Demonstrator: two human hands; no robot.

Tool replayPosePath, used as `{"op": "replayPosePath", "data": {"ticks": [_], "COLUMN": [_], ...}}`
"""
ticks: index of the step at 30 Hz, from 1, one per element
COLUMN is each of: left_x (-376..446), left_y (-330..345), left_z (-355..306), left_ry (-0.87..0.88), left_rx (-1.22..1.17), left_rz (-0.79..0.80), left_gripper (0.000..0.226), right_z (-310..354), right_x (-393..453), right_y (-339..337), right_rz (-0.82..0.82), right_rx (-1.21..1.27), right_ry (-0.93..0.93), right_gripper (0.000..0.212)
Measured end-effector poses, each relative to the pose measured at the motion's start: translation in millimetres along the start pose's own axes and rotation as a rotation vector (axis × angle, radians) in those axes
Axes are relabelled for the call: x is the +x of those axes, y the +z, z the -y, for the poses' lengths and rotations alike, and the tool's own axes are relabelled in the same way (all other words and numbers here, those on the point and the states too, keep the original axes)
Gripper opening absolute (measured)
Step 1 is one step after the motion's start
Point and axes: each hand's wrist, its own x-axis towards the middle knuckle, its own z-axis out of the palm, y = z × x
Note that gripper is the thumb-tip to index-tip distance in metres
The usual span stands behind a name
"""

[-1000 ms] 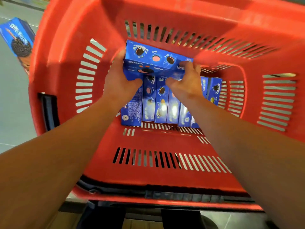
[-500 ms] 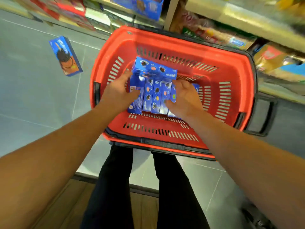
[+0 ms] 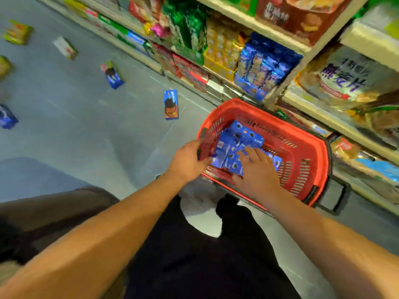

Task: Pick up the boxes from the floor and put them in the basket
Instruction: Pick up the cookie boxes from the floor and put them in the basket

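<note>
The red basket [image 3: 302, 147] stands on the grey floor by the shelves. Inside it stand several blue biscuit boxes [image 3: 228, 152], with one blue box [image 3: 248, 134] lying across their top. My left hand [image 3: 187, 160] is at the basket's left rim, fingers curled over its edge. My right hand [image 3: 257, 169] hovers over the boxes with straight, spread fingers and holds nothing. A blue box [image 3: 171, 104] lies on the floor left of the basket, another [image 3: 113, 75] farther back, and a third [image 3: 7, 118] at the left edge.
Shelves [image 3: 269, 50] full of snack packets run along the right, close behind the basket. More boxes [image 3: 64, 47] and green packets [image 3: 17, 34] lie scattered on the floor at far left. My dark-trousered legs [image 3: 205, 255] stand just before the basket.
My head has risen and the view pulled back from the basket. Both hands let go of the top blue box, which now rests across the others; they have drawn back toward the near rim.
</note>
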Motion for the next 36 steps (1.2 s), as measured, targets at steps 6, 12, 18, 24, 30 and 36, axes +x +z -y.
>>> {"op": "replayPosePath", "data": {"ticks": [6, 12, 18, 24, 30, 36], "left_x": [-39.0, -44.3, -31.8, 10.0, 92.4, 184.6], "left_y": [-55.5, -136.5, -204.9, -253.0, -285.4, -289.6], "left_z": [67.6, 159.3, 224.9, 251.8, 270.0, 295.8], "left_ry": [-0.064, -0.064, -0.114, -0.179, -0.258, -0.277], "left_rx": [-0.099, -0.094, -0.125, -0.115, -0.097, -0.125], "left_rz": [-0.116, -0.172, -0.181, -0.217, -0.19, -0.105], "left_gripper": [0.074, 0.064, 0.064, 0.064, 0.064, 0.065], "right_z": [85.5, 184.2, 261.0, 297.3, 322.0, 329.3], "right_x": [9.7, 40.0, 75.4, 139.4, 235.3, 332.7], "right_y": [-8.4, -7.4, -25.8, -37.8, -45.7, -36.3], "right_rz": [-0.068, -0.155, -0.079, -0.006, 0.079, 0.149], "right_rx": [0.052, 0.091, 0.04, 0.033, 0.094, 0.124], "right_ry": [0.019, 0.026, -0.022, -0.023, -0.014, 0.043], "right_gripper": [0.079, 0.074, 0.075, 0.08, 0.071, 0.073]}}
